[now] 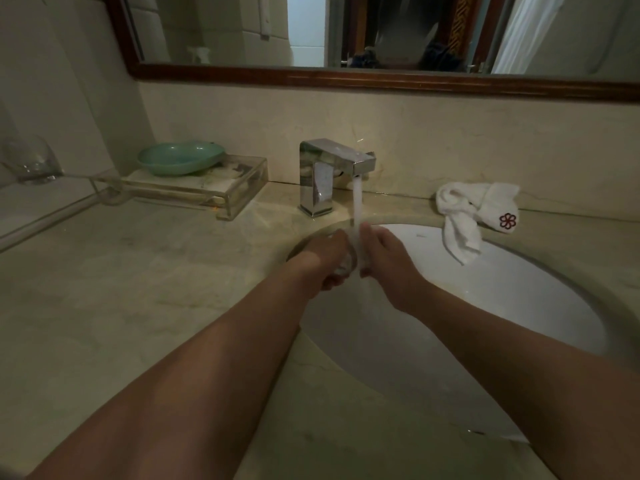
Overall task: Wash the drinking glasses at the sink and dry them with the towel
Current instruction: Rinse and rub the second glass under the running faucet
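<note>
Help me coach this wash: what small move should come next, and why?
Probably rotate the glass a little under the stream to rinse all round. The left hand and right hand both hold it over the sink, water is running, and the towel lies unused on the counter.

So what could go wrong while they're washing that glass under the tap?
1. The glass is wet under the running water, so it might slip from the left hand and right hand and crack in the sink.
2. One end of the towel hangs over the sink's edge, so splashes could soak it before it dries anything.
</note>
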A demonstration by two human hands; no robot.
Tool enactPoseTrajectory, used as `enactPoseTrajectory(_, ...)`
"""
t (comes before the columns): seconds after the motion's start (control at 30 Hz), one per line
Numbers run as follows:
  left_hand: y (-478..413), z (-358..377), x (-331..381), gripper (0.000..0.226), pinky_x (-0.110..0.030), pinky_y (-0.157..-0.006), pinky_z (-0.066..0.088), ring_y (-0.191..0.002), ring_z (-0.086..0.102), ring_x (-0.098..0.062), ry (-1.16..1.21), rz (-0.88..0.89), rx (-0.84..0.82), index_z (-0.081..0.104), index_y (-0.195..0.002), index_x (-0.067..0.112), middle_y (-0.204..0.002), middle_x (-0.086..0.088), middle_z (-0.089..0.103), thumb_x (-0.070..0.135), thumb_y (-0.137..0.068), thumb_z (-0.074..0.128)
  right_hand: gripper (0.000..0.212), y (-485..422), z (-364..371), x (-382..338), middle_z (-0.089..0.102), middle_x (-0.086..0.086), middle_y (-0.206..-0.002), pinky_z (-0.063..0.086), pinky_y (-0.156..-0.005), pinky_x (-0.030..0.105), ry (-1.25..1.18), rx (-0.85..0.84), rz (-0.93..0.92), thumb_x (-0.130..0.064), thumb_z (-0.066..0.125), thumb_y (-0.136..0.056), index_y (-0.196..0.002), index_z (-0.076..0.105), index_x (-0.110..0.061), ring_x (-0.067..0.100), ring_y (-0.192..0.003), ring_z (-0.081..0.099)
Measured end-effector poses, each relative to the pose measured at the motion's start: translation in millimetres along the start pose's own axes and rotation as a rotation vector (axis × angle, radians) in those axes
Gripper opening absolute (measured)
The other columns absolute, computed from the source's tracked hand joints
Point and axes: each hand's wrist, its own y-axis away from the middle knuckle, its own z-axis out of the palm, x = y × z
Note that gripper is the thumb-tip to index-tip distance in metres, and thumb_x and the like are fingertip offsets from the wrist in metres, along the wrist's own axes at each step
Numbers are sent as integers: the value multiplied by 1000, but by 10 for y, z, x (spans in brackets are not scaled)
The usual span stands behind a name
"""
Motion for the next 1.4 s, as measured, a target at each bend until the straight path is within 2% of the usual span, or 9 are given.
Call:
enactPoseTrajectory(0.1,2,-17,9,25,-23,-53,38,-64,62,-22,45,-76,-72,69,-79,10,-64,-10,69,15,-88,46,52,20,39,7,71,10,-93,57,-61,29,99,-2,-63,-58,69,-88,-108,64,-10,16,-78,70)
enactPoseTrajectory(0.3,44,-32,48,34,-13,-44,32,-42,46,-15,177,-166,-190,63,-86,13,-66,-12,67,28,-100,36,40,0,-117,-112,60,6,-53,41,-44,28,-41,307,15,-28,48,-104,-76,67,-7,17,-44,53)
enactPoseTrajectory(0.47,60,-77,66,31,-17,-47,28,-45,40,-11,295,-187,-238,56,-75,21,-65,-1,54,18,-95,32,31,49,-53,-151,68,24,-88,58,-62,48,-79,-19,-186,-32,59,-102,-101,69,-2,27,-74,66)
enactPoseTrajectory(0.57,66,-104,62,41,-20,-50,27,-49,40,-12,302,-201,-223,57,-73,19,-63,-2,56,24,-99,27,30,28,-4,-130,69,11,-84,50,-55,30,79,-44,-261,-35,75,-91,-103,70,-8,18,-69,64)
enactPoseTrajectory(0.77,39,-28,28,36,-24,-53,49,-57,65,-28,237,-116,-132,71,-90,6,-78,-18,70,28,-97,42,39,23,-116,-156,59,6,-53,43,-49,29,9,235,12,-26,42,-106,-80,65,-8,16,-48,53)
enactPoseTrajectory(1.0,68,-67,51,30,-19,-46,37,-47,55,-17,135,-75,-174,71,-84,2,-74,-16,66,4,-85,41,39,84,-44,-92,71,4,-97,56,-61,27,18,-60,-64,-42,73,-90,-115,62,-13,15,-79,69)
enactPoseTrajectory(1.17,154,-48,100,27,-23,-51,39,-51,56,-20,185,-98,-178,63,-72,7,-71,-16,65,6,-92,45,29,45,-145,-80,65,15,-76,52,-54,35,-15,113,-82,-22,48,-106,-97,68,-4,25,-63,61)
enactPoseTrajectory(1.27,193,-57,126,27,-19,-45,36,-42,51,-15,251,-125,-236,63,-80,7,-57,-10,63,11,-97,42,29,49,-142,-98,68,13,-88,55,-57,36,-99,74,-60,-25,45,-107,-102,68,-7,27,-74,65)
enactPoseTrajectory(1.4,153,-80,114,36,-20,-46,38,-51,54,-15,318,-194,-222,67,-101,4,-65,-12,67,21,-101,35,33,74,-59,-112,72,15,-103,63,-69,44,-70,-133,-110,-36,70,-94,-115,67,-11,32,-91,73)
